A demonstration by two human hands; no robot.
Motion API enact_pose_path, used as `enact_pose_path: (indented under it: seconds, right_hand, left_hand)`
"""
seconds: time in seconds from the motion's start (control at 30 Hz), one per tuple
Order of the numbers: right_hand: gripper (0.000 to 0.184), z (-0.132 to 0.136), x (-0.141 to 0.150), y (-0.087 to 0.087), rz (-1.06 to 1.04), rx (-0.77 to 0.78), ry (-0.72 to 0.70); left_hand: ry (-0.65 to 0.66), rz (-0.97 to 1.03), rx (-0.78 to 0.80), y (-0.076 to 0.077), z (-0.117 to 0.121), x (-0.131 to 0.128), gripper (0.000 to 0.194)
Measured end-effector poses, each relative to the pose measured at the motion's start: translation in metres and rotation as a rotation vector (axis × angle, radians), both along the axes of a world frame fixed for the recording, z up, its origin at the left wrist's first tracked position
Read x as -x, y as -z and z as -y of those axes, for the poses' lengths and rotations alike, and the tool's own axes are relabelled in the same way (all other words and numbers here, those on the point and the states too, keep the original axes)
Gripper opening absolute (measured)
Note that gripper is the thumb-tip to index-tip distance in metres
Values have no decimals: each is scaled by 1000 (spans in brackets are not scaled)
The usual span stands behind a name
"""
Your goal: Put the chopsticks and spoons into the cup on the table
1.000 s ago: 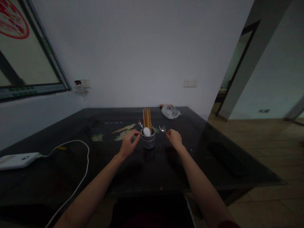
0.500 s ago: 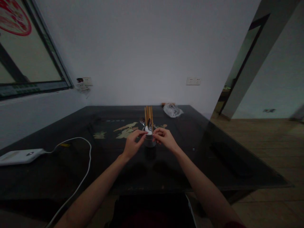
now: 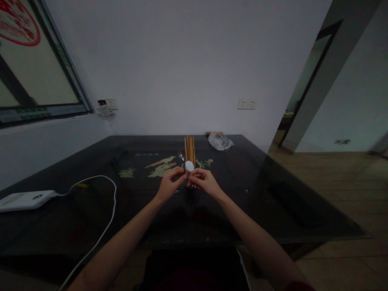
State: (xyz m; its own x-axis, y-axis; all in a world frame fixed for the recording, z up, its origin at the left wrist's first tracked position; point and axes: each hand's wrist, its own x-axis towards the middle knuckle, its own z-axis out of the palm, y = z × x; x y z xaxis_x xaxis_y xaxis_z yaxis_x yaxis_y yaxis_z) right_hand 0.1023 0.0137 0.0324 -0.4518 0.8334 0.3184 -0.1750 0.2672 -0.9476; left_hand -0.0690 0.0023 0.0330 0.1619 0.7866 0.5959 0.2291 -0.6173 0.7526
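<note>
A spoon with a pale, shiny oval bowl (image 3: 189, 166) points upward between my hands. My left hand (image 3: 171, 185) pinches close to its lower end from the left. From the right, the thumb and fingers of my right hand (image 3: 206, 182) close on the same spot, so the fingertips of both hands nearly meet and cover the handle. Just behind stands a holder (image 3: 198, 165), mostly hidden by my hands. Several wooden chopsticks (image 3: 190, 148) rise from it, and a metal spoon (image 3: 181, 154) leans at its left.
The dark glossy table (image 3: 239, 218) bears a bird picture (image 3: 162, 165). At the back right lies a crumpled clear plastic bag (image 3: 220, 141). A white power bank (image 3: 27, 200) with a white cable (image 3: 114, 202) is at the left, and a dark flat object (image 3: 294, 202) at the right.
The spoon's bowl now faces me as a full oval above my fingertips. My right hand has shifted left, closer to my left hand, and both cover more of the holder.
</note>
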Motion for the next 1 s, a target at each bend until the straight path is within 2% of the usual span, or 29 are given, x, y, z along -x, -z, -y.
enact_pose_path:
  seconds: [0.13, 0.43, 0.57, 0.77, 0.87, 1.0]
  right_hand:
    - [32, 0, 1, 2, -19, -3, 37]
    - [28, 2, 4, 1, -35, -40, 110]
    - [28, -7, -5, 1, -37, -89, 288]
    - [27, -31, -25, 11, -8, -157, 561]
    - [31, -42, -29, 21, 44, -129, 577]
    - [50, -51, -25, 35, 101, -66, 474]
  left_hand:
    - [52, 20, 58, 0, -1, -2, 24]
    - [-53, 169, 150, -4, 2, -11, 27]
    - [-150, 197, 113, -21, -3, -5, 29]
    - [-176, 224, 20, -67, -19, -1, 33]
    - [-184, 215, -7, -80, -32, -5, 37]
    - [-146, 134, 33, -75, -52, -15, 39]
